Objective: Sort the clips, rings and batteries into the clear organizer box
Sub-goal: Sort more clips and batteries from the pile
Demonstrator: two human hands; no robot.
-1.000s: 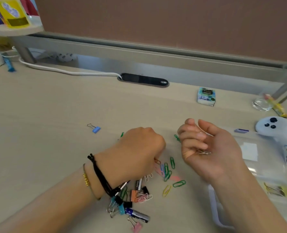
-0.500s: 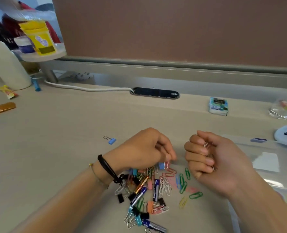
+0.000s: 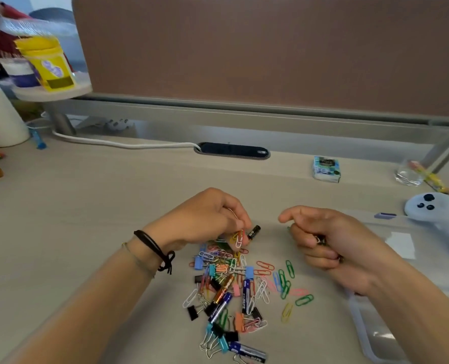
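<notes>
Head cam: your left hand now pinches a few coloured wire paper clips w/ a black battery, lifted off the pile; right hand stays fisted round small dark bits, box unfed.

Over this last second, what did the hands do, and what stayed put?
The left hand rose off the pile and now pinches a few paper clips above it, a black battery beside its fingertips. The right hand closed from open-palmed to curled around small metal pieces. The camera also tilted up. The pile and the organizer box at the right stayed put.
</notes>
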